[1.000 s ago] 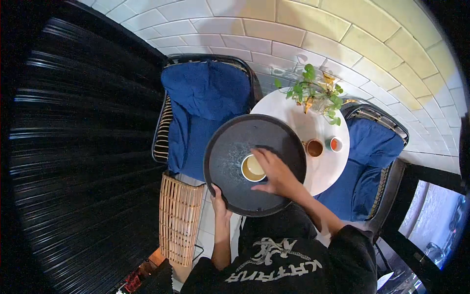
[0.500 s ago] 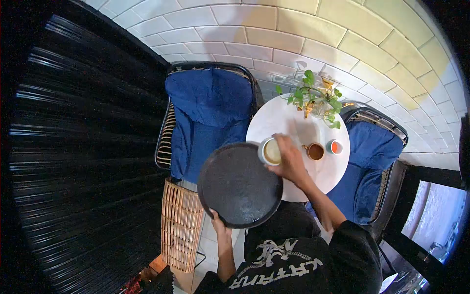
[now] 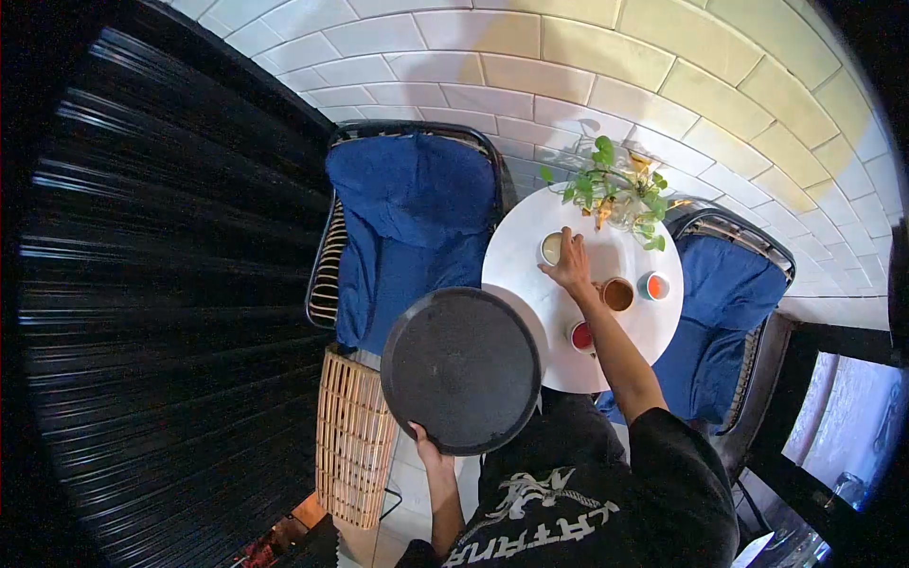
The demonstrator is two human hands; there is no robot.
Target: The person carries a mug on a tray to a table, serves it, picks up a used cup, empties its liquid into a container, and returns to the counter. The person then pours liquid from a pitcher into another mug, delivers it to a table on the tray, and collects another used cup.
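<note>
My left hand [image 3: 428, 445] grips the lower edge of a round dark tray [image 3: 461, 369], which has nothing on it. At the left part of the round white table [image 3: 530, 275], my right hand [image 3: 570, 262] is closed around a white cup [image 3: 552, 248] with pale contents. Nearer my forearm are a brown mug [image 3: 617, 294] with brown contents and a light cup [image 3: 653, 286] with something orange-red inside. A cup with red contents [image 3: 580, 335] stands beside my forearm, partly hidden by it.
A leafy plant [image 3: 606, 185] in a glass vase stands at the table's back edge. Chairs with blue covers flank the table, one left [image 3: 412, 208], one right [image 3: 724, 312]. A rattan stand [image 3: 352, 435] is at lower left; a tiled wall [image 3: 454, 57] rises behind.
My right hand has carried the white cup off the tray and over to the table. The tray has shifted slightly down. The red-filled cup has come into view beside my forearm.
</note>
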